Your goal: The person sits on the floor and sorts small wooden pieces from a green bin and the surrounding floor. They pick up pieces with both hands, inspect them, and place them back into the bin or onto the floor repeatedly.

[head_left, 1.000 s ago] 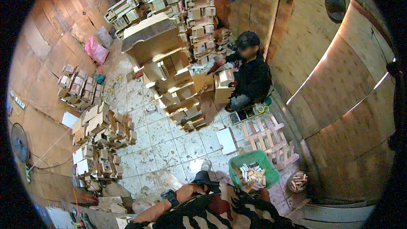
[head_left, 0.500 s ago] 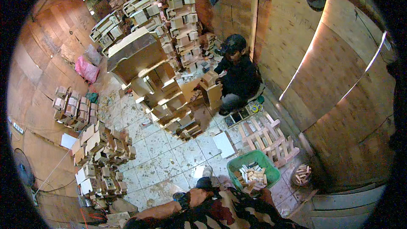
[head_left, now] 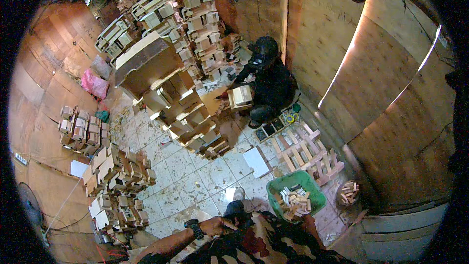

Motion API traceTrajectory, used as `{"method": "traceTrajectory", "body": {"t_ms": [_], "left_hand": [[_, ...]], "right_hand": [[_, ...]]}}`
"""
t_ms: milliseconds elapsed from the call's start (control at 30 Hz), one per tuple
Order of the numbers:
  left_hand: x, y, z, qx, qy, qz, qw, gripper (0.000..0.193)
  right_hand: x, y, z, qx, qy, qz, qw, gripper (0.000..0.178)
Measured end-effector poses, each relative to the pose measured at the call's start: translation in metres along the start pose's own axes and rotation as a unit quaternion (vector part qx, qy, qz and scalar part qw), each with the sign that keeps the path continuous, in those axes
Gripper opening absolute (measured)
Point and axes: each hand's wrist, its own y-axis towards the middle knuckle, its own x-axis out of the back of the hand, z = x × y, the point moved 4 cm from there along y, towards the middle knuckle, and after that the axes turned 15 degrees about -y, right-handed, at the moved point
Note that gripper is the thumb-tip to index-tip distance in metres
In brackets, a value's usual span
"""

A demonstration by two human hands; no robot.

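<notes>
Just beside the right hand (head_left: 308,221), whose grip, like that of the left hand (head_left: 213,226), I cannot tell, stands a green tub (head_left: 317,196), which seemingly keeps wooden blocks (head_left: 296,200) together, and farther from this hand lie crossed bars (head_left: 330,171).

Stacked wooden parts (head_left: 204,34) show a woodworking workshop.

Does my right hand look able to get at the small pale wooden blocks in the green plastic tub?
Probably yes: the right hand is beside the tub, whose open top leaves the blocks uncovered.
</notes>
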Motion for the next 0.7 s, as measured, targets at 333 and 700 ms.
{"method": "traceTrajectory", "body": {"t_ms": [333, 700], "left_hand": [[-0.017, 0.017, -0.020, -0.023, 0.278, 0.025, 0.960, 0.033], [-0.034, 0.048, 0.114, 0.052, 0.409, -0.212, 0.886, 0.022]], "right_hand": [[-0.008, -0.015, 0.002, 0.012, 0.008, -0.005, 1.000, 0.034], [-0.010, -0.023, -0.001, 0.013, 0.001, 0.003, 1.000, 0.034]]}}
